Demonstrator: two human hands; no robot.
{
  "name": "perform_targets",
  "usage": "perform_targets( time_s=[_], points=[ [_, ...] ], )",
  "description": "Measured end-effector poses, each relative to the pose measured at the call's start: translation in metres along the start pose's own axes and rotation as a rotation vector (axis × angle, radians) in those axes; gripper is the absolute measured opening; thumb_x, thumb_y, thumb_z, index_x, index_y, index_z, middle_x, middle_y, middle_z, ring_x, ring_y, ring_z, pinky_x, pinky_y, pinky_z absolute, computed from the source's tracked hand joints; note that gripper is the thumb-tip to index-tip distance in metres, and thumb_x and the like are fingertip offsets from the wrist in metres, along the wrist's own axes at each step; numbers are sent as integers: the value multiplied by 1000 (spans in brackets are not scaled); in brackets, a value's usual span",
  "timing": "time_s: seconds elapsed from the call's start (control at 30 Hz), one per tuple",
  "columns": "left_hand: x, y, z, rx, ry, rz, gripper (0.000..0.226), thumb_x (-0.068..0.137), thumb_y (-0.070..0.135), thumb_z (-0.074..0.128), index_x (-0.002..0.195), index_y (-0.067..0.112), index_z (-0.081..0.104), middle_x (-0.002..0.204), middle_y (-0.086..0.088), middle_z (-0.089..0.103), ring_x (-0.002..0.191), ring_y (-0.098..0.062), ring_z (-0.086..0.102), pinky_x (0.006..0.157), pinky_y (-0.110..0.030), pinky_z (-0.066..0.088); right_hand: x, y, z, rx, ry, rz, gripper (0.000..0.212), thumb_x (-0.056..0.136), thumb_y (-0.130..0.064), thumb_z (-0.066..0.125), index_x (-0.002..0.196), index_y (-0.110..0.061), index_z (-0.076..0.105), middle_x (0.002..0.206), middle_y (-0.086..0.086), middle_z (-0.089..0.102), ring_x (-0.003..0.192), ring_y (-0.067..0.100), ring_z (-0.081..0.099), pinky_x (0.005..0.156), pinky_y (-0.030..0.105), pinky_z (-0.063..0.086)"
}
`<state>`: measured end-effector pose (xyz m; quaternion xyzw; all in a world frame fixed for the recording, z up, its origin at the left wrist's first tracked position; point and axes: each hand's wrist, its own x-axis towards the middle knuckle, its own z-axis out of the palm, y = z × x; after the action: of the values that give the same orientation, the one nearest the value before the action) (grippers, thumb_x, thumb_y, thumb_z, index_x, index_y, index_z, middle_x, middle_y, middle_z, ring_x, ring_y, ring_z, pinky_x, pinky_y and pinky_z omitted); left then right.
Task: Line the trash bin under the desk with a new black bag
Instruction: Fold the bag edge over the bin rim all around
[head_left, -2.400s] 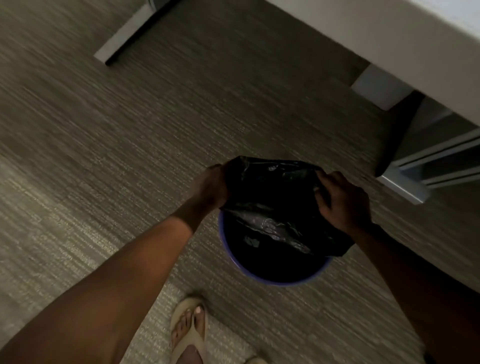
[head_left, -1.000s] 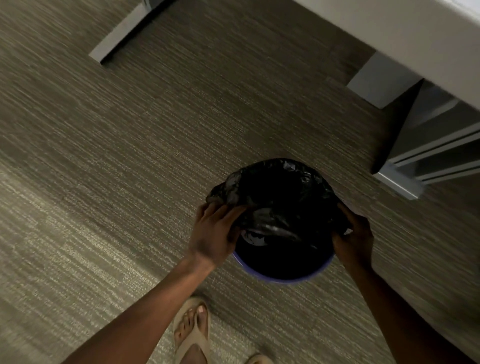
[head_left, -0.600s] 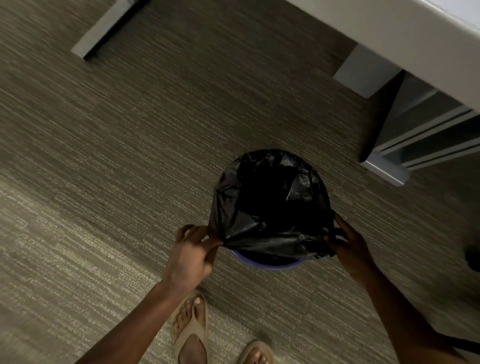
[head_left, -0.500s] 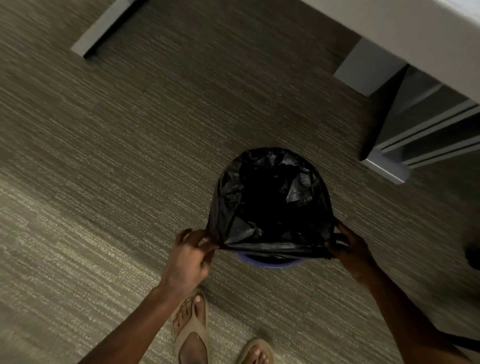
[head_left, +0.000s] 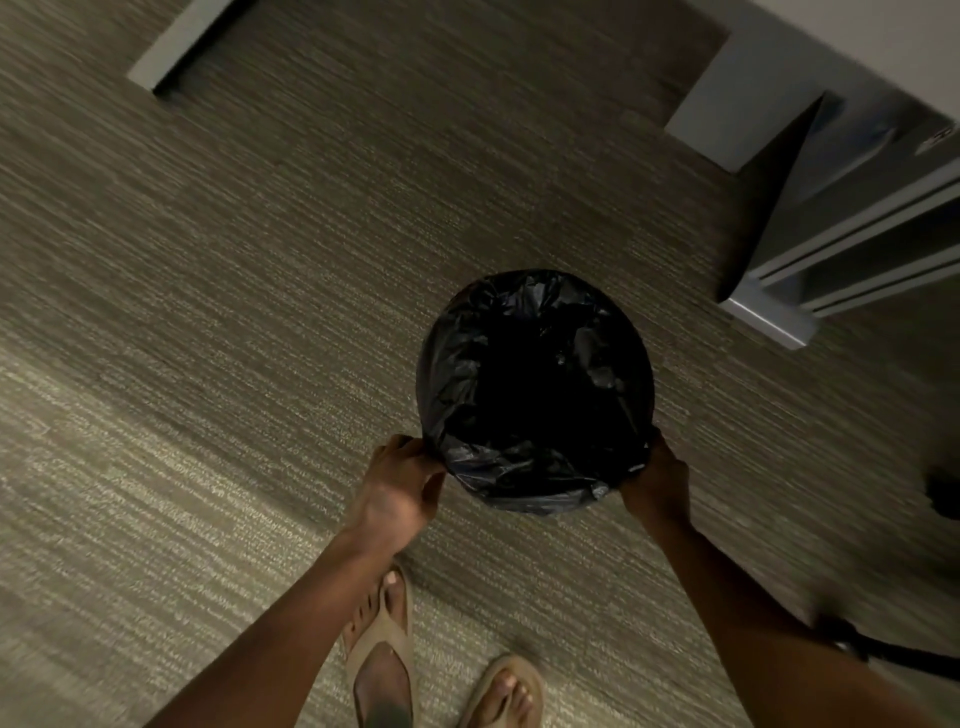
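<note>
**Bag over the rim, bin out on the carpet**

Carpet (head_left: 218, 364) across nearly the whole view, grey and ribbed. One worktop (head_left: 883, 47) at the upper right, pale, with a drawer unit (head_left: 852, 244) beneath it and a second pale foot (head_left: 171, 52) at the upper left.

One bin (head_left: 535, 493), standing on the carpet just ahead of the feet, well short of the space under the worktop — pulled out, probably, for room to work. No bare rim showing; hidden all round by the bag (head_left: 535, 384). One bag only, black, mouth spread wide and folded down outside, inside dark and hollow.

Two hands, one on each near side of the bin. Left hand (head_left: 400, 493) closed on the bag's folded edge, fingers curled round the plastic, likely tugging the hem down for a firm seat. Right hand (head_left: 657, 480) pressed against the bin's right flank over the plastic — grip or mere steadying, cannot tell.

Two sandals (head_left: 384, 654) at the bottom edge, toes toward the bin.

Lining looks close to done; return under the worktop not yet made.
</note>
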<state>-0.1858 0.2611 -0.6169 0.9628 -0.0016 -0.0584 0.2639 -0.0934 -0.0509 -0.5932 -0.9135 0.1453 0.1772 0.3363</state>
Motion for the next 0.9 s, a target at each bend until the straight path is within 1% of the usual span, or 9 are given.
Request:
perform_targets(
  time_s=[0.1, 0.2, 0.3, 0.4, 0.5, 0.57, 0.7, 0.83, 0.9],
  points=[
    [-2, -1, 5, -155, -33, -65, 17, 74, 19, 80, 90, 14, 80, 89, -6, 80, 84, -32, 74, 74, -29, 58, -3, 3, 8, 31, 35, 37, 56, 88, -6, 72, 142, -11, 56, 107, 18, 76, 90, 38, 73, 71, 37, 56],
    [9, 5, 10, -575, -195, -517, 22, 93, 19, 67, 110, 14, 80, 104, -3, 80, 89, -25, 77, 69, -16, 50, 2, 3, 13, 90, 86, 121, 57, 90, 0, 68, 144, -11, 54, 111, 19, 74, 96, 40, 70, 77, 41, 55],
    [22, 13, 10, -1209, -10, -1080, 34, 103, 6, 44, 98, 15, 77, 99, -7, 78, 86, -22, 73, 77, -32, 57, 5, -1, 11, 577, 71, 383, 69, 91, 11, 64, 152, -14, 44, 128, 22, 65, 112, 41, 66, 92, 52, 56],
    [28, 16, 1, -1523, 222, -1317, 33, 106, 9, 32, 119, 12, 63, 91, -5, 68, 60, -9, 69, 52, -20, 50, -3, 2, 1, 957, -7, 619, 77, 95, 11, 57, 160, -22, 31, 128, 16, 59, 112, 37, 65, 86, 44, 54],
    [30, 22, -4, -1660, 219, -1369, 39, 110, 30, 30, 146, 23, 45, 106, -10, 66, 74, -18, 64, 61, -28, 45, -11, -1, -3, 879, 71, 669, 54, 103, -18, 54, 155, -30, 41, 142, 6, 54, 125, 33, 55, 94, 47, 49],
    [32, 28, -7, -1703, 98, -1280, 43, 108, 50, 37, 127, 19, 59, 102, -9, 70, 79, -23, 61, 67, -35, 45, -17, -8, 2, 793, 156, 565, 49, 103, -39, 55, 150, -31, 45, 146, 1, 53, 130, 28, 53, 102, 49, 48],
    [38, 32, -3, -1612, 5, -1131, 75, 96, 78, 29, 121, 23, 73, 109, -4, 77, 102, -26, 68, 93, -49, 54, -23, -28, 25, 729, 68, 319, 64, 102, -62, 39, 158, -31, 36, 158, 4, 48, 139, 28, 51, 113, 50, 44],
    [41, 28, -5, -1367, -48, -1148, 83, 92, 83, 26, 142, 26, 61, 142, -9, 65, 129, -33, 60, 111, -51, 47, -14, -32, 29, 841, 9, 488, 79, 98, -72, 28, 158, -22, 40, 159, 9, 47, 142, 32, 49, 118, 49, 40],
    [45, 24, -6, -1354, 53, -1191, 71, 98, 74, 29, 128, 22, 67, 131, -9, 67, 108, -25, 63, 93, -41, 51, -11, -33, 21, 797, 52, 516, 81, 98, -74, 26, 152, -18, 49, 152, 13, 55, 138, 36, 53, 114, 51, 44]
  ],
)
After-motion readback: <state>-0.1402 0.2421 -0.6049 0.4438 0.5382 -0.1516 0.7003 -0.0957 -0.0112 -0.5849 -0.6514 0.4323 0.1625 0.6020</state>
